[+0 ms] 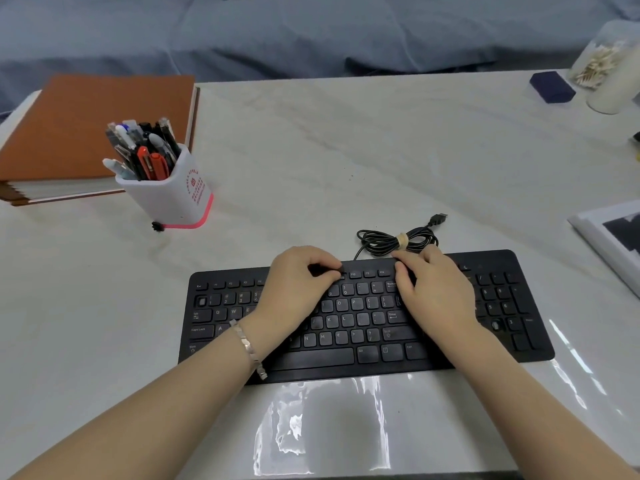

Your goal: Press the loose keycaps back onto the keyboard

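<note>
The flat black plastic keyboard [311, 358] lies crosswise under both hands, its long axis running from one hand to the other. The hands sit apart on its far function row. The left hand [298, 285] curls over what looks like a small black keycap [341, 269] (pinched or merely pressed, I cannot tell). The right hand [436, 292] rests bent fingertips further along, with nothing visibly held. The left is nearer that cap.

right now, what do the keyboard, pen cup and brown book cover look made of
Keyboard: probably matte black plastic; dull moulded keys, printed legends. Pen cup: likely smooth white plastic, with red print and a pink base band. Book cover: brown leather or imitation, matte and even; I cannot tell which.
</note>
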Demonstrator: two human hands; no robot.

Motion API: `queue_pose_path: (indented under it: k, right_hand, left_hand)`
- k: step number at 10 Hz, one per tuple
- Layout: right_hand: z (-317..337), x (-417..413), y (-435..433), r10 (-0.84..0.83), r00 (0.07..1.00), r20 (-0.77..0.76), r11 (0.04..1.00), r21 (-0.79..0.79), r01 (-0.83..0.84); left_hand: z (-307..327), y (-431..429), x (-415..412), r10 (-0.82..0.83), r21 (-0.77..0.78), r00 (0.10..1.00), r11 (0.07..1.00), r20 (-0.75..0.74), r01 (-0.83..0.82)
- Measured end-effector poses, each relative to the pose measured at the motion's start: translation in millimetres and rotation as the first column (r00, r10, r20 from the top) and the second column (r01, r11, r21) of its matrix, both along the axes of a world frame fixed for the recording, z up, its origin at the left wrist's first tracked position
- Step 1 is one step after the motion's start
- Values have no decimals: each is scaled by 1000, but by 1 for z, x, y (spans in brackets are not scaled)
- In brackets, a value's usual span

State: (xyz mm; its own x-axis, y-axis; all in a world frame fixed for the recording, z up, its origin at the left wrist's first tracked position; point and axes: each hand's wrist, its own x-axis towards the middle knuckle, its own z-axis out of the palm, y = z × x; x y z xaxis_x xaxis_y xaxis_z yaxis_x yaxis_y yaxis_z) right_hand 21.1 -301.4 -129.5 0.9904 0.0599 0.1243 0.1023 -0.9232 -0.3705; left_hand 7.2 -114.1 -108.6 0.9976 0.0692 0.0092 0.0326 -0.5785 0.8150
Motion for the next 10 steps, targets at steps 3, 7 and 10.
queue_pose_path:
  k: [3, 7, 10]
  right_hand:
    - [-8, 1, -1, -2, 994, 114, 1000, 26, -1]
    - [-7, 0, -1, 4, 995, 103, 1000, 18, -6]
    - [-9, 1, -1, -2, 992, 127, 999, 32, -2]
  left_hand:
    - [-21, 6, -2, -41, 0, 987, 999, 152, 42]
    - [-32, 16, 6, -538, 574, 747, 777, 392, 258]
    - [-38, 18, 6, -503, 509, 769, 816, 394, 273]
